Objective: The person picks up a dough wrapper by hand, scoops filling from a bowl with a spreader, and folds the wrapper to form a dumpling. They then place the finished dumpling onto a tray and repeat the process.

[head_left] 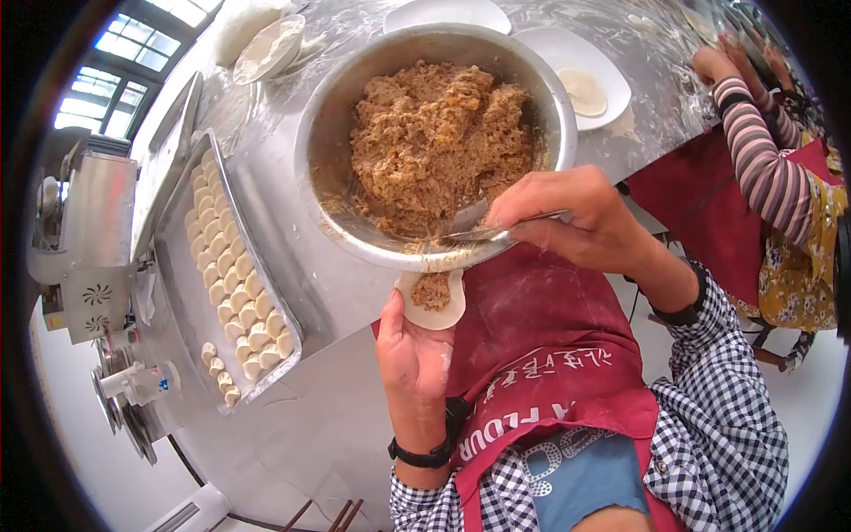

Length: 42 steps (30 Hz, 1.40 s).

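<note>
My left hand (pixel 417 355) holds a round dumpling wrapper (pixel 454 312) just below the rim of a large metal bowl (pixel 306 168). A lump of meat filling (pixel 431 290) lies on the wrapper, which is still unfolded. My right hand (pixel 576 217) grips a metal spoon (pixel 479 233) by its handle, fingers pinched on it, over the bowl's near rim. Brown minced filling (pixel 434 133) is heaped inside the bowl. The spoon's far end is partly hidden against the bowl and the filling.
A metal tray (pixel 291 355) with rows of folded dumplings (pixel 232 288) lies to the left. Behind the bowl are white plates (pixel 612 66), one bearing a wrapper (pixel 582 92), and a flour bowl (pixel 269 49). Another person's striped sleeve (pixel 762 160) is at the right.
</note>
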Each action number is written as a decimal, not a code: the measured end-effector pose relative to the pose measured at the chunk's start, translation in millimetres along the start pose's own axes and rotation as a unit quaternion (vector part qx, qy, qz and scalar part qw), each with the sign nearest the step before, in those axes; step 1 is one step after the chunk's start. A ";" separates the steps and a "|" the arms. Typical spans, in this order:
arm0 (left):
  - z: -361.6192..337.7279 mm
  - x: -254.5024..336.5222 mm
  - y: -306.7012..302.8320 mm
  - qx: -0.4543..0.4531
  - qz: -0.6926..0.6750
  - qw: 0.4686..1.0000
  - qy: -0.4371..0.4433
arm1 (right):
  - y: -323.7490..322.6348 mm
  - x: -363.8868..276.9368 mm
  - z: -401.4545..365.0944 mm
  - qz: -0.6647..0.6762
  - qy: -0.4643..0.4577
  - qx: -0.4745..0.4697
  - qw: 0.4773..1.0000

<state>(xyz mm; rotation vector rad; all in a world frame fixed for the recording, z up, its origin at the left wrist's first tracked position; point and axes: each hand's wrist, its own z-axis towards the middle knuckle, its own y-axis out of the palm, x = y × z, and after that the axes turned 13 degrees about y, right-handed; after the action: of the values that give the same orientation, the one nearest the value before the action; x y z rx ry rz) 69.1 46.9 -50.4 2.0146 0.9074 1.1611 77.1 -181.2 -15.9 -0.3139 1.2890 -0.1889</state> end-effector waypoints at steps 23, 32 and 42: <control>-0.2 1.5 3.3 -0.007 -0.004 1.000 0.005 | 8.6 -0.8 3.8 0.023 0.026 0.015 0.999; 1.4 2.3 0.5 -0.011 -0.042 0.999 -0.003 | 4.3 -8.1 -21.0 0.303 0.134 0.056 0.942; -4.2 2.6 0.9 0.002 -0.019 1.000 0.005 | 18.1 -17.5 -31.2 -0.028 -0.115 0.020 0.993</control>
<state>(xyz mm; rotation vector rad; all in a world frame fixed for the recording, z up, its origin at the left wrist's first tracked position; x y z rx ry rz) 66.6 49.2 -46.8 1.9877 0.9503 1.1504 41.6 -162.6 -13.7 -0.3266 1.0483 -0.2194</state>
